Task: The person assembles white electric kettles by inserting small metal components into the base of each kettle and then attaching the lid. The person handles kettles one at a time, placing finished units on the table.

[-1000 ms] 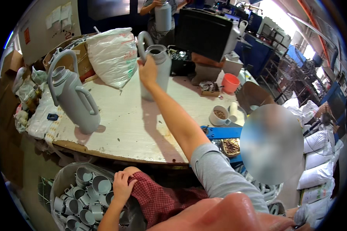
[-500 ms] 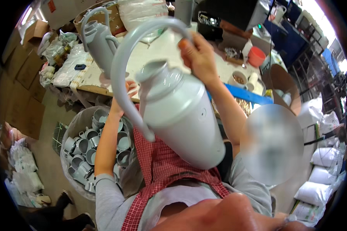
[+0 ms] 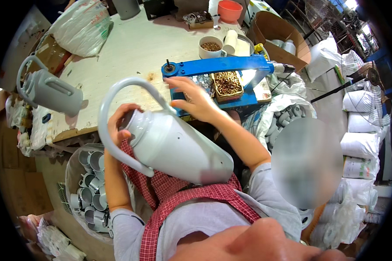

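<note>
A glossy grey thermos jug body [image 3: 174,145] lies tilted across my lap, its mouth pointing left and its base to the right. The large hoop handle [image 3: 106,113] of the jug arches over the neck. My left hand [image 3: 119,124] grips the neck at the mouth, with some fingers hidden inside or behind it. My right hand [image 3: 196,101], slightly blurred, is off the jug with its fingers spread. It hovers beyond the upper end of the handle, in front of a blue bench machine [image 3: 217,66]. A basket of small brass-coloured pieces [image 3: 228,85] sits under the machine's arm.
A second grey jug [image 3: 52,91] stands at the table's left edge. A lined bin [image 3: 89,187] of grey cup-like parts is by my left arm, a white sack [image 3: 283,119] of grey parts at the right. A cup of small brown pieces [image 3: 210,47] and an orange-red bowl [image 3: 229,11] are farther back.
The jug has come down toward my lap and tipped over. My right hand has let go of the hoop handle and opened; my left hand is now on the neck. My view has swung right.
</note>
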Motion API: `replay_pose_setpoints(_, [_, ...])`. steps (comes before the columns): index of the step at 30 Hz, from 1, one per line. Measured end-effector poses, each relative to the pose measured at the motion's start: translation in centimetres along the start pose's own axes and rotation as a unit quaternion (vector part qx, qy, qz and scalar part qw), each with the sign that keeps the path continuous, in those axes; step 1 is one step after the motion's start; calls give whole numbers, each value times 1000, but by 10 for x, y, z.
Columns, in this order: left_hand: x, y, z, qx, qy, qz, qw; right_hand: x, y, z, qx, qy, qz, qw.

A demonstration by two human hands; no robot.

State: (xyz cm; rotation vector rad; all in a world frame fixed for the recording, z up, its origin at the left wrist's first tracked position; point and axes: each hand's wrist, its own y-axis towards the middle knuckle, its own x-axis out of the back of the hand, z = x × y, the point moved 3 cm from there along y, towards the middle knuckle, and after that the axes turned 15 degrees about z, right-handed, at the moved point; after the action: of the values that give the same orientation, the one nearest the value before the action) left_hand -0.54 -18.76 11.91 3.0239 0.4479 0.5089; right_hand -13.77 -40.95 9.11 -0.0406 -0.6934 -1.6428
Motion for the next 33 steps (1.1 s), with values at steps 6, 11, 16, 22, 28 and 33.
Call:
replay_pose_setpoints(6, [13,-38,44,30,-50,-81,995,121,-104,-80,-251,-300,-13,920])
replay_pose_setpoints(11, [3,-36,64,37,-64,-115,991,127,-97,-101,-254,-366,60,893])
replay_pose_setpoints(16, [-3,-49,81,21,-55,-125,990,119,-88,-98,-316,-422,84,845])
replay_pose_setpoints(22, [-11,-76,87,10,-27,-174,984,109,-88,-104,-236,-418,-65,875])
replay_pose_setpoints(28, [8,-119,75,-23,-46,-300,952,70,-15,-2,-93,-237,-90,963])
replay_pose_setpoints(33, [32,-133,75,-48,-127,-399,907,56,75,-6,-116,-63,-79,988])
